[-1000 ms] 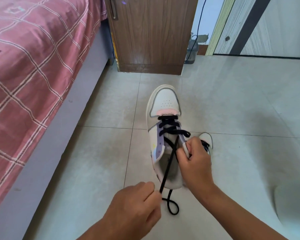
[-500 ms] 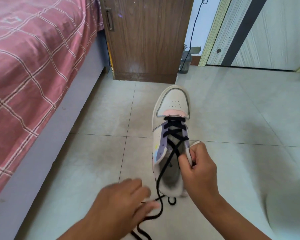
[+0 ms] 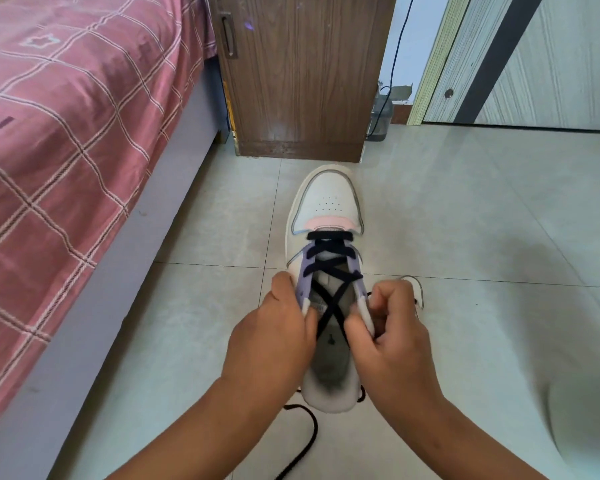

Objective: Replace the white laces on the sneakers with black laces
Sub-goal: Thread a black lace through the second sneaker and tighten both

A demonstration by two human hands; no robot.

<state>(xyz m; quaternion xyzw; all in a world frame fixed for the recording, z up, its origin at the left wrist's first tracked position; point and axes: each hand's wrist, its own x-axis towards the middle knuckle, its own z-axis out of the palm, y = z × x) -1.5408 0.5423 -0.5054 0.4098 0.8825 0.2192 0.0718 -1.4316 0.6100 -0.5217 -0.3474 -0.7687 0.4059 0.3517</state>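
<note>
- A white sneaker [image 3: 328, 216] is standing on the tiled floor [image 3: 465, 220] at the centre of the frame, toe pointing to the top.
- A black lace [image 3: 329, 268] is crossing through its lower eyelets; a loose end is trailing on the floor at the bottom centre.
- The left hand [image 3: 271, 341] is gripping the sneaker's left collar edge, fingers curled round it.
- The right hand [image 3: 392, 337] is pinching the right collar edge.
- A second sneaker [image 3: 417, 289] is peeking out behind the right hand.
- A bed [image 3: 66, 116] is filling the upper left; a cabinet [image 3: 302, 74] is standing at the top centre.
</note>
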